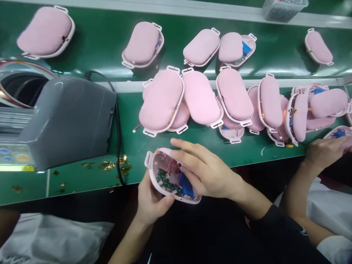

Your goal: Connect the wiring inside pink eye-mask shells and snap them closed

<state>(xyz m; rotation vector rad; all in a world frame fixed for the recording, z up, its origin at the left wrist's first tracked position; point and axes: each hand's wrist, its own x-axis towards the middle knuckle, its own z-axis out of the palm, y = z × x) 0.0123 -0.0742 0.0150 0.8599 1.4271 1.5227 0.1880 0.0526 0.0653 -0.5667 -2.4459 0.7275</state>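
- Left hand (154, 203): grasping the case (176, 198), thumb on the near rim.
- Right hand (207, 170): laid across the case's far right side, fingers spread; can't tell if it pinches anything.
- Case: in the hands at the bench (134, 148) front edge, tilted, open side up; PCB (164, 179) and blue cell (187, 186) show inside, red wire nearby.
- Pink units (162, 99) behind, some stacked, more on the far strip.
- Left: grey machine (74, 121), black cable (118, 143), gold scraps (125, 165).
- Far right: co-worker's hand (320, 152) beside another open case (337, 133).
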